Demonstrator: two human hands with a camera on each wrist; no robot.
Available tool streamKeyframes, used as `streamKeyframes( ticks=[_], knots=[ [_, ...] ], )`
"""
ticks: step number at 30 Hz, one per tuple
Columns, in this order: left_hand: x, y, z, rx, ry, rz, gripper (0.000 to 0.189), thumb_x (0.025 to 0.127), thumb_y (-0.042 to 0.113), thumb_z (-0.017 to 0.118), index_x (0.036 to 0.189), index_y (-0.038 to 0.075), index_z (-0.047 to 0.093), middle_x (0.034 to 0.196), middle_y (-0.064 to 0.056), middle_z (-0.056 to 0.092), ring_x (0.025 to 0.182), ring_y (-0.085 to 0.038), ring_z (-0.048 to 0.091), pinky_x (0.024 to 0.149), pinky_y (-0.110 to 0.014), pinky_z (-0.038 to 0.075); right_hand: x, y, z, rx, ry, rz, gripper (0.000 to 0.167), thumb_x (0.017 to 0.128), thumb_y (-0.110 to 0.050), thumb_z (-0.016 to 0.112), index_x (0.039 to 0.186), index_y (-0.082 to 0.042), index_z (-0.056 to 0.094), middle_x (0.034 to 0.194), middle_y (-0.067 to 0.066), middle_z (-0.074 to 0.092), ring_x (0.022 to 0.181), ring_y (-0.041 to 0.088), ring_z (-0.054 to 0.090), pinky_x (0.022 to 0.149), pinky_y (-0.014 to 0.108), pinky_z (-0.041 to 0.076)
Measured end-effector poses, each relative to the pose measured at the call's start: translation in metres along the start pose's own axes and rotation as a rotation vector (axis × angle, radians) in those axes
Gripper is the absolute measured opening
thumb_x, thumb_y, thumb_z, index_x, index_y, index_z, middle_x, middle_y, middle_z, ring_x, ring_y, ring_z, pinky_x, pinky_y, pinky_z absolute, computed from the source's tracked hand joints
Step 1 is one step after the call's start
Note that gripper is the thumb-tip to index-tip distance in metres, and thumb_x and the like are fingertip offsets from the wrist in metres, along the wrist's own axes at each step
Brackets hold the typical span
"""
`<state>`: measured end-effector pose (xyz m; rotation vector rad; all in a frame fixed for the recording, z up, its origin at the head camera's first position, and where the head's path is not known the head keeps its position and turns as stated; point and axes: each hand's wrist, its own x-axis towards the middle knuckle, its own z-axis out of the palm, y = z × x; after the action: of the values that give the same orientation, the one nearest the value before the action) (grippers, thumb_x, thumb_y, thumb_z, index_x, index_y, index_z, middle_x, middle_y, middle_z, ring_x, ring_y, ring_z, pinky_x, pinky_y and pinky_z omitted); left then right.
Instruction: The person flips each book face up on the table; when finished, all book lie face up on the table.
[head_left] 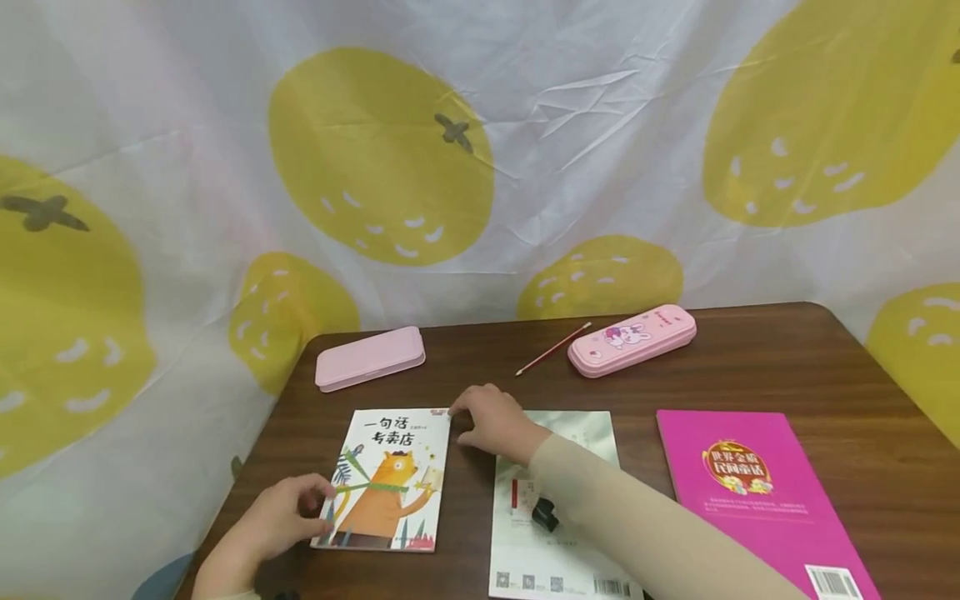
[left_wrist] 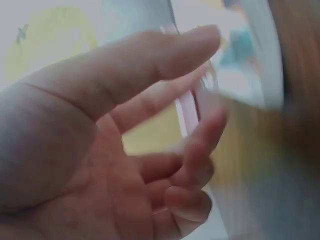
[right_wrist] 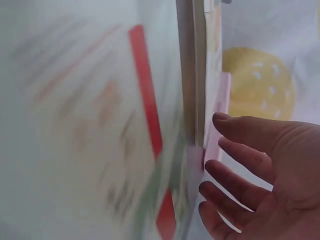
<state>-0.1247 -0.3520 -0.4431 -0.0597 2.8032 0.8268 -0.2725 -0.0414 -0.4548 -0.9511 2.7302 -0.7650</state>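
Observation:
A picture book (head_left: pixel 386 492) with an orange bear on its cover lies flat at the left of the table. Beside its left edge is my left hand (head_left: pixel 277 515), thumb and fingertips right at the edge; the left wrist view shows those fingers loosely bent and spread apart. At the book's top right corner, the fingertips of my right hand (head_left: pixel 495 421) reach in from the right. Seen from the right wrist, this hand (right_wrist: pixel 265 170) is empty, fingers extended and apart. A pale green book (head_left: pixel 521 542) lies under my right forearm, which hides part of it.
The brown table (head_left: pixel 480 379) also bears a magenta book (head_left: pixel 765 517) at the right, a pink rabbit pencil case (head_left: pixel 637 340) and a red pencil (head_left: pixel 553 348) at the back, and a plain pink case (head_left: pixel 370 358) back left. A lemon-print curtain (head_left: pixel 585 167) hangs behind.

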Motion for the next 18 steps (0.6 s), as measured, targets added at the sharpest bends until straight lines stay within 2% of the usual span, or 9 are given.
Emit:
streamKeyframes(
  ticks=[2,5,10,15,18],
  knots=[
    [0.002,0.014,0.004,-0.007,0.006,0.003,0.040,0.080,0.016,0.086,0.116,0.011,0.069,0.089,-0.004,0.059,0.073,-0.016,0.050,0.064,-0.032,0.043,-0.013,0.005,-0.007,0.017,0.021,0.002,0.034,0.089,-0.022,0.082,0.121,-0.014,0.076,0.129,0.006,0.069,0.124,0.032,0.058,0.105,0.052,0.046],
    [0.004,0.033,0.014,-0.047,0.018,0.068,0.044,0.085,0.018,0.083,0.125,0.008,0.066,0.092,-0.004,0.060,0.070,-0.013,0.048,0.061,-0.028,0.042,-0.028,0.015,-0.018,0.021,0.044,0.028,0.031,0.090,-0.022,0.081,0.120,-0.015,0.076,0.131,0.006,0.068,0.126,0.034,0.056,0.107,0.055,0.045],
    [0.008,0.061,0.028,-0.083,0.020,0.165,0.052,0.087,0.016,0.082,0.134,0.009,0.061,0.095,-0.004,0.060,0.063,-0.007,0.047,0.058,-0.025,0.043,-0.052,0.035,-0.034,-0.024,0.066,0.093,0.031,0.088,-0.022,0.082,0.117,-0.014,0.077,0.125,0.006,0.071,0.119,0.033,0.059,0.103,0.055,0.047],
    [0.014,0.087,0.044,-0.099,-0.017,0.297,0.055,0.088,0.014,0.079,0.137,0.005,0.057,0.096,-0.006,0.062,0.062,-0.003,0.047,0.060,-0.024,0.043,-0.078,0.061,-0.047,-0.089,0.071,0.153,0.031,0.087,-0.023,0.082,0.117,-0.015,0.077,0.124,0.007,0.071,0.117,0.032,0.059,0.102,0.054,0.047],
    [0.017,0.102,0.056,-0.067,-0.053,0.376,0.052,0.088,0.016,0.079,0.135,0.006,0.059,0.096,-0.003,0.064,0.064,-0.003,0.049,0.062,-0.024,0.043,-0.096,0.078,-0.056,-0.128,0.082,0.176,0.031,0.087,-0.022,0.082,0.117,-0.015,0.077,0.126,0.009,0.070,0.120,0.034,0.059,0.102,0.056,0.047]
  ],
)
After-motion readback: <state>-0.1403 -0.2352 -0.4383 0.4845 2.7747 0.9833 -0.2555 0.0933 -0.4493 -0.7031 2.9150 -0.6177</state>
